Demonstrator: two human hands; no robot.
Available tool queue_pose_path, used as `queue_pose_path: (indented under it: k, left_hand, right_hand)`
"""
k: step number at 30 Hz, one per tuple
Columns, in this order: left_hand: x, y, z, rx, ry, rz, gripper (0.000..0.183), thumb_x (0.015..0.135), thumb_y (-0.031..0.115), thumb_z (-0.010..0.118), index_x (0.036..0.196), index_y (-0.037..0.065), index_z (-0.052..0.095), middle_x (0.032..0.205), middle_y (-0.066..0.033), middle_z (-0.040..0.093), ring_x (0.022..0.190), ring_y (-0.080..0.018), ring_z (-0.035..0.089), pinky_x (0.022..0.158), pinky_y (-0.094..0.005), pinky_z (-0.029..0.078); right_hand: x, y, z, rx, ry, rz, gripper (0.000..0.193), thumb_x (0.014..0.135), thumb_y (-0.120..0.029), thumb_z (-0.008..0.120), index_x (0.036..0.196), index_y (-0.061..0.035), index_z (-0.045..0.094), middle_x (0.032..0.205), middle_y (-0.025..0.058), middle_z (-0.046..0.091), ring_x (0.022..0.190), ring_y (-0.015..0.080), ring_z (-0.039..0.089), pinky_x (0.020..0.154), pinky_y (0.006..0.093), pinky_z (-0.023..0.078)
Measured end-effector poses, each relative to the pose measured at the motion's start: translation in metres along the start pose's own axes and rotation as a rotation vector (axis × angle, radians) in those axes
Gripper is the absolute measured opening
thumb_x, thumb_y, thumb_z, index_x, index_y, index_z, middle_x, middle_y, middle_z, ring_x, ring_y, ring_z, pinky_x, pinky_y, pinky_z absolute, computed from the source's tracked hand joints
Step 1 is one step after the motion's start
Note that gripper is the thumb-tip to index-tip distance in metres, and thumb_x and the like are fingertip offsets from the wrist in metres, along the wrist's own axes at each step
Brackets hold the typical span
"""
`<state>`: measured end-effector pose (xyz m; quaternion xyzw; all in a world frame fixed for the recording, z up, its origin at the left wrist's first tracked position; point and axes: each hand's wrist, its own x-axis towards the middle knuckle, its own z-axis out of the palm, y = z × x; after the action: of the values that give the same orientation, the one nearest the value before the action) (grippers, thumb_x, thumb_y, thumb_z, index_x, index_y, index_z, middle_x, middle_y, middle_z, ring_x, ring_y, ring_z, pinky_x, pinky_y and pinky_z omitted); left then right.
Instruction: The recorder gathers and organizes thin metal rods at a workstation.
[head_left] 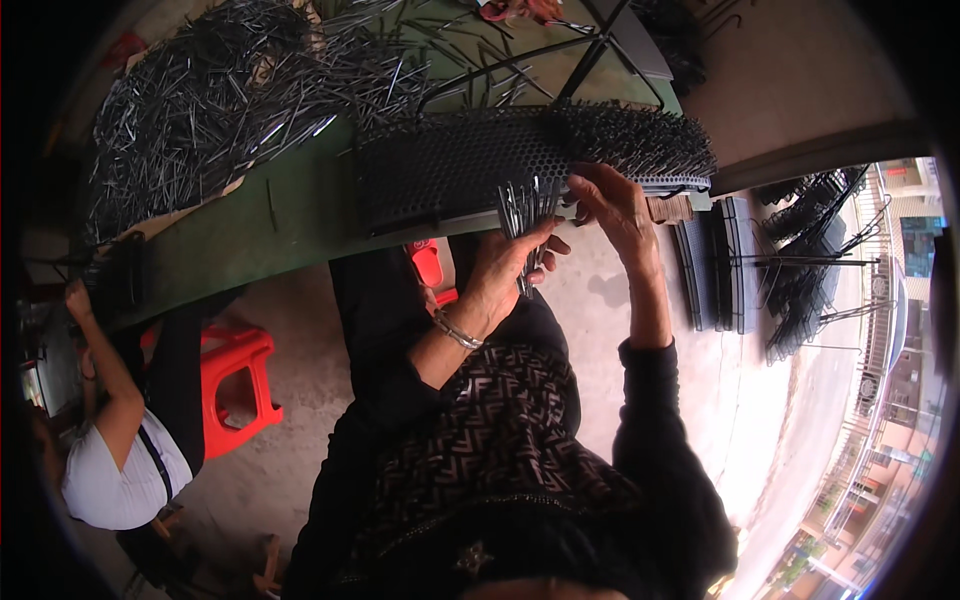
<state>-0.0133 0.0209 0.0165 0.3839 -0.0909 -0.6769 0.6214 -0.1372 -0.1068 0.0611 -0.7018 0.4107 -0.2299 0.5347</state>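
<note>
In my left hand (505,262) is an upright bundle of thin dark rods (522,207), with the fingers wrapped round its lower part. My right hand (612,208) is raised just to the right of the bundle, thumb and fingers drawn together in a pinch. Whatever the pinch may hold is too small to make out. Beyond both hands, along the table's near edge, lies a long black panel full of small holes (450,165). Short dark pins (640,140) crowd its right part, while the holes on the left show bare. Black bars rise behind it.
Loose rods (260,100) are heaped on the green table (290,215) at the far left. A red stool (240,385) and a seated co-worker (130,470) are at left. Stacked perforated panels (715,265) and black racks (810,270) stand on the floor at right.
</note>
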Motion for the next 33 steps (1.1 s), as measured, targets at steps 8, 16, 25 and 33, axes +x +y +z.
queue_pose_path:
  k: [8,16,25,33]
  left_hand:
    - [-0.003,-0.007,-0.001,0.165,-0.031,-0.091,0.026,0.091,0.025,0.066,0.109,0.006,0.065,0.094,-0.0104,0.070,0.068,-0.0115,0.060,0.048,-0.0204,0.036]
    - [0.014,-0.007,-0.005,-0.006,0.048,-0.122,0.036,0.096,0.035,0.058,0.123,0.011,0.058,0.107,-0.0153,0.068,0.086,-0.0223,0.068,0.070,-0.0361,0.058]
    - [0.028,-0.015,-0.013,-0.216,0.093,-0.031,0.024,0.096,0.020,0.057,0.114,0.003,0.058,0.098,-0.0168,0.066,0.090,-0.0264,0.067,0.079,-0.0457,0.058]
    - [0.022,-0.014,-0.013,-0.128,0.076,-0.022,0.020,0.096,0.021,0.059,0.103,0.003,0.062,0.076,-0.0036,0.057,0.064,-0.0119,0.051,0.055,-0.0288,0.046]
  right_hand:
    - [-0.023,0.010,-0.006,0.147,-0.105,0.039,0.013,0.092,-0.008,0.059,0.093,0.0047,0.060,0.076,0.0061,0.063,0.067,0.0127,0.062,0.061,0.0260,0.051]
    - [-0.019,-0.005,-0.015,-0.221,0.578,-0.226,0.011,0.093,-0.007,0.057,0.095,0.0018,0.062,0.075,0.0082,0.068,0.069,0.0121,0.066,0.065,0.0244,0.053]
    - [0.003,0.013,-0.018,-0.430,0.583,-0.378,0.008,0.094,-0.009,0.056,0.096,-0.0026,0.061,0.074,0.0062,0.069,0.068,0.0095,0.066,0.063,0.0234,0.050]
    - [0.012,0.014,-0.023,-0.435,0.548,-0.275,0.010,0.093,-0.012,0.058,0.094,-0.0034,0.063,0.076,0.0063,0.070,0.069,0.0109,0.067,0.063,0.0236,0.050]
